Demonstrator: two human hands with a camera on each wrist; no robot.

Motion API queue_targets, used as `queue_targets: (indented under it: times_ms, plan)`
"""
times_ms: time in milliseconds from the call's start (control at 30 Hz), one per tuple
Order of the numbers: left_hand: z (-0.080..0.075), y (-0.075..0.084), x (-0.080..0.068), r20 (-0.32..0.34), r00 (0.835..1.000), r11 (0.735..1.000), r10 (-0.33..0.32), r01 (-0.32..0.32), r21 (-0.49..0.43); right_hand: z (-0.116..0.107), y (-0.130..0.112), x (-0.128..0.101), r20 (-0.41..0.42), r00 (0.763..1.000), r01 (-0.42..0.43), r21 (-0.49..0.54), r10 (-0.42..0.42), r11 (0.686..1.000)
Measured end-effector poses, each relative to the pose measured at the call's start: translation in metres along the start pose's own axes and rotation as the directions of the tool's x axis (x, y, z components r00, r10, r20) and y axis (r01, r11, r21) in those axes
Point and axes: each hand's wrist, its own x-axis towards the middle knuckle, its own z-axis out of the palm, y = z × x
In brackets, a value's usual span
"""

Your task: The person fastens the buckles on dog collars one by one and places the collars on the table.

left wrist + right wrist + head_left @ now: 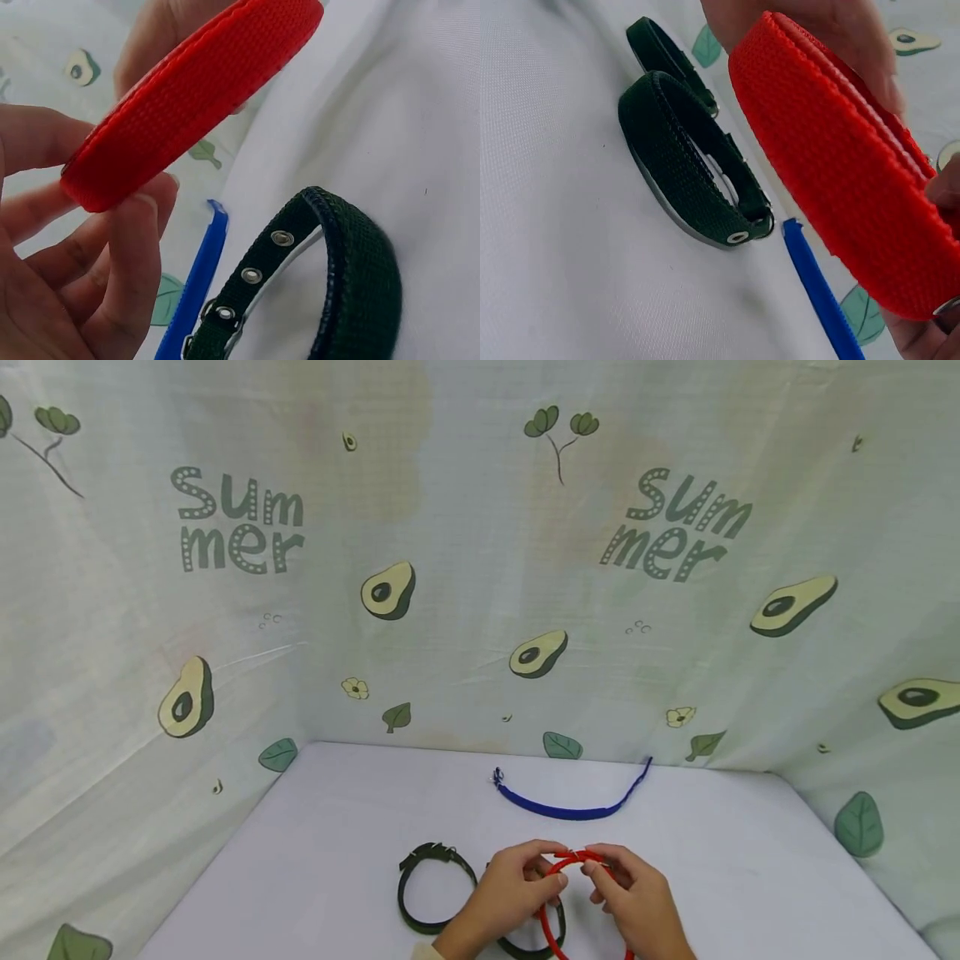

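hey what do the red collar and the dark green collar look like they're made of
The red collar, held in both hands, looks like woven nylon webbing, matte: ribbed weave and stitched edges show close up. The dark green collar on the table seems the same kind of webbing, with shiny metal eyelets and what looks like a pale lining along its inner edge, though that is hard to tell.

Near edge, centre: we hold the looped collar point(570, 902) up between our left hand point(510, 893) and right hand point(637, 902).
Left of it: a buckled collar point(435, 889) on the table point(750, 860).
Behind: an open strap point(570, 802) lying crosswise near the backdrop point(465, 568).
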Motion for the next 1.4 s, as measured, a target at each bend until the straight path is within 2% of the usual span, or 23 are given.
queue_targets:
  times_ms: [133,267,400,533,633,800,1033,1233,1367,1400]
  plan:
    - [0.001,-0.001,-0.002,0.019,1.000,1.000,-0.024,0.024,0.008,-0.003,0.006,0.005,0.042,0.998,-0.056,0.020,0.055,0.998]
    - [0.005,-0.004,-0.003,0.007,0.999,0.998,-0.054,0.054,-0.029,-0.011,0.013,0.010,0.130,0.987,-0.094,0.001,0.093,0.996]
    - [0.008,-0.007,-0.003,-0.018,0.996,0.996,-0.083,0.082,-0.041,-0.024,0.020,0.015,0.233,0.969,-0.070,-0.047,0.079,0.996]
    - [0.011,-0.010,-0.003,-0.029,0.994,0.994,-0.104,0.103,-0.039,-0.039,0.027,0.021,0.351,0.935,-0.024,-0.082,0.052,0.996]
    - [0.012,-0.011,-0.003,-0.029,0.993,0.993,-0.118,0.117,-0.033,-0.045,0.032,0.025,0.396,0.918,0.008,-0.083,0.026,0.997]
    - [0.013,-0.010,-0.003,-0.039,0.992,0.993,-0.119,0.119,0.007,-0.048,0.037,0.028,0.372,0.928,0.037,-0.099,0.002,0.994]
    - [0.013,-0.009,-0.002,-0.022,0.998,0.985,-0.062,0.065,0.160,-0.045,0.040,0.028,0.297,0.954,0.005,-0.180,0.050,0.984]
    - [0.015,-0.010,-0.002,0.045,0.999,0.945,-0.017,0.001,0.328,-0.043,0.041,0.029,0.240,0.968,-0.016,-0.235,0.074,0.972]
    - [0.016,-0.008,-0.001,0.116,0.993,0.919,-0.029,-0.019,0.395,-0.041,0.038,0.031,0.197,0.975,-0.050,-0.271,0.106,0.961]
    - [0.016,-0.008,0.000,0.128,0.991,0.904,-0.028,-0.030,0.425,-0.041,0.038,0.032,0.189,0.976,-0.049,-0.281,0.105,0.959]
